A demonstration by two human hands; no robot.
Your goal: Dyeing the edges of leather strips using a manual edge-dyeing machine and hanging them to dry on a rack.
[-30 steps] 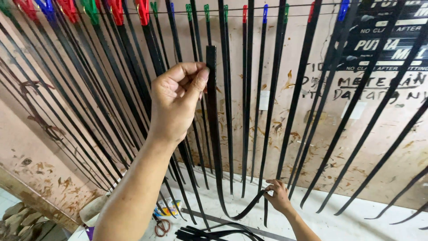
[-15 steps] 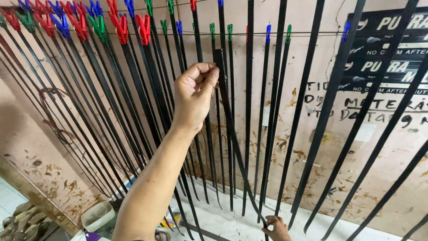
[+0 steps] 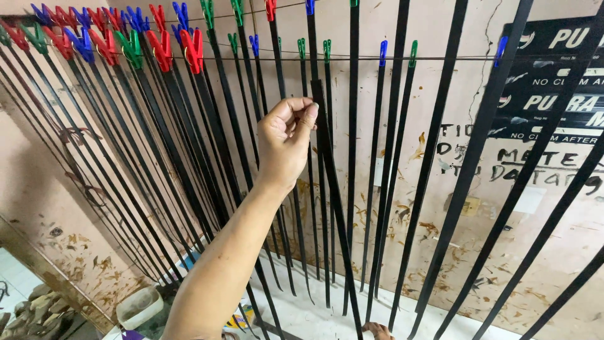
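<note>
Left hand at hanging black strap

Left hand (image 3: 286, 141) pinches the top of a black strap (image 3: 333, 195) just below the wire line (image 3: 440, 58), fingers clamped on it. Right hand (image 3: 377, 330), far below the line, touches the strap's lower end; its finger state cannot be determined.

We see hanging black strips (image 3: 189, 157) packed tight left of the held strip (image 3: 327, 170); right of it, wider gaps let a hand through.

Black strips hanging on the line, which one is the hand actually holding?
The strip pinched at its top end by the left hand, just below the wire. Unlike the others, no coloured peg clips it, and it slants down to the right hand.
</note>
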